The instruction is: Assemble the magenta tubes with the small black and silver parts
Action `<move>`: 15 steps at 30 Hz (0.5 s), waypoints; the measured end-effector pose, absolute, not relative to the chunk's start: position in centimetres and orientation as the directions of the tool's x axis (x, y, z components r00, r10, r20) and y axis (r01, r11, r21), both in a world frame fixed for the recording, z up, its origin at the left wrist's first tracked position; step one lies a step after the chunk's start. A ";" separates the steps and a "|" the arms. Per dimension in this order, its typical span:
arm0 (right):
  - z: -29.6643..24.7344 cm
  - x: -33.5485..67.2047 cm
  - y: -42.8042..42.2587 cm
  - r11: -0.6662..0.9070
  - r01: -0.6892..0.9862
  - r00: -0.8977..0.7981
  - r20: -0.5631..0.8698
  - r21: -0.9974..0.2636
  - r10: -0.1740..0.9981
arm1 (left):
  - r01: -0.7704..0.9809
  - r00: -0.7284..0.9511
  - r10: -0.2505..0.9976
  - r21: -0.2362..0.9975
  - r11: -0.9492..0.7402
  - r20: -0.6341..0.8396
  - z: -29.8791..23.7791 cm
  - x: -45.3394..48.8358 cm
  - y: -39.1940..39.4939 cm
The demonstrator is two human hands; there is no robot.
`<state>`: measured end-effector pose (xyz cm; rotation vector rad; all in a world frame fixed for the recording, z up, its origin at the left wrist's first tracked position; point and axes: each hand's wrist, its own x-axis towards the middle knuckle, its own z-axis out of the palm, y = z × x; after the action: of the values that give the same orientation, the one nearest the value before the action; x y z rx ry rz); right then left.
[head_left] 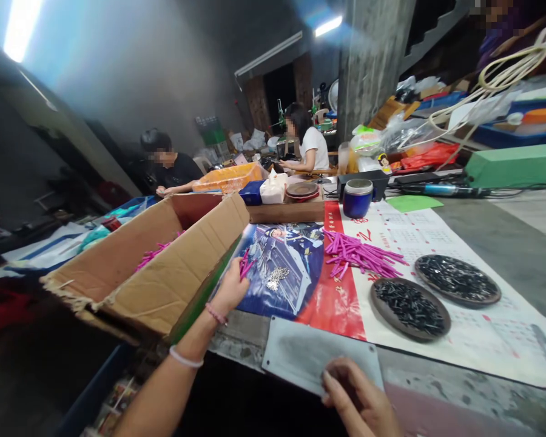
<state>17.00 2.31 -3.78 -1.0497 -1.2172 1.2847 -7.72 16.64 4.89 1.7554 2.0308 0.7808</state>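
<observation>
My left hand (233, 285) is closed around a few magenta sticks (246, 264), beside the long side of an open cardboard box (186, 261). More magenta sticks (152, 256) lie inside that box. A larger pile of magenta sticks (361, 254) rests on the poster sheet. Small silvery pieces (278, 278) are heaped just right of my left hand. Over a grey metal plate (316, 349) at the table edge, my right hand (359, 397) has its fingers curled and thumb near the fingertips; anything in them cannot be made out.
Two round dishes (377, 290) (495, 298) of small black pieces sit at the right. Behind the poster are a blue mug (358, 200), a tissue pack (273, 188) and a green block (516, 167). Two people (177, 167) (313, 149) sit beyond an orange basket (230, 177).
</observation>
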 end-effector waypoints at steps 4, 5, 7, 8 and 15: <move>-3.0 14.1 4.0 -0.299 -0.514 -0.173 -0.245 -0.804 0.954 | 0.598 -0.136 0.964 0.795 -0.105 0.229 5.3 -3.4 11.6; -2.7 13.2 4.5 -0.363 -0.593 -0.202 -0.304 -0.719 0.931 | 0.550 -0.154 0.956 0.826 -0.126 0.248 5.0 -2.1 10.4; -2.0 11.4 5.3 -0.455 -0.691 -0.295 -0.355 -0.562 0.887 | 0.468 -0.200 0.942 0.871 -0.149 0.268 3.8 0.5 8.4; -1.6 10.7 5.6 -0.477 -0.718 -0.330 -0.356 -0.507 0.874 | 0.409 -0.235 0.931 0.898 -0.165 0.278 3.1 1.6 7.6; -1.9 9.7 5.0 -0.458 -0.762 -0.228 -0.471 -0.459 0.852 | 0.215 -0.341 0.851 0.914 -0.343 0.399 0.1 4.2 4.3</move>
<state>9.71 5.04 -1.92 -0.8284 -0.1570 1.8751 4.18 4.27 0.10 1.4070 1.4046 1.7314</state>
